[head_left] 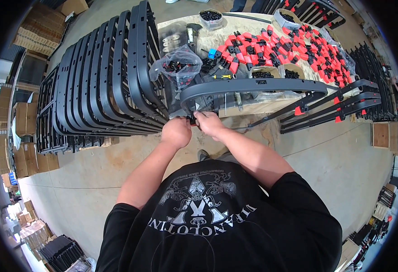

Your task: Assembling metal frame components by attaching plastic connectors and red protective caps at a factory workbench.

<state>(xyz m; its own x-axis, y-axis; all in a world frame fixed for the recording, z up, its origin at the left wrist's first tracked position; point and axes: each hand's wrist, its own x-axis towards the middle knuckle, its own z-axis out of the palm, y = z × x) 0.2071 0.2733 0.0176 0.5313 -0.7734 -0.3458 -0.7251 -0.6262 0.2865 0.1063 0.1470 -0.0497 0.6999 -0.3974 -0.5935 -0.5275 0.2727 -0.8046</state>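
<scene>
At the near edge of the workbench, my left hand (pixel 177 133) is closed in a fist, its fingers mostly turned out of sight. My right hand (pixel 209 123) is right beside it, thumb and fingers pinched together. A bit of red and black shows between the two hands, too small to name. Just beyond them a curved black tubular frame (pixel 253 85) stands on the bench, its left bend coming down close to my right fingers. A clear plastic bag (pixel 180 65) with small dark and red parts lies past my left hand.
Several black frames (pixel 113 68) stand in a row at the left. Red and black plastic pieces (pixel 262 50) cover the bench's right side, near containers of small black parts (pixel 211 17). A black-handled hammer (pixel 192 34) lies at the back. More black tubes (pixel 330 109) with red pieces extend right.
</scene>
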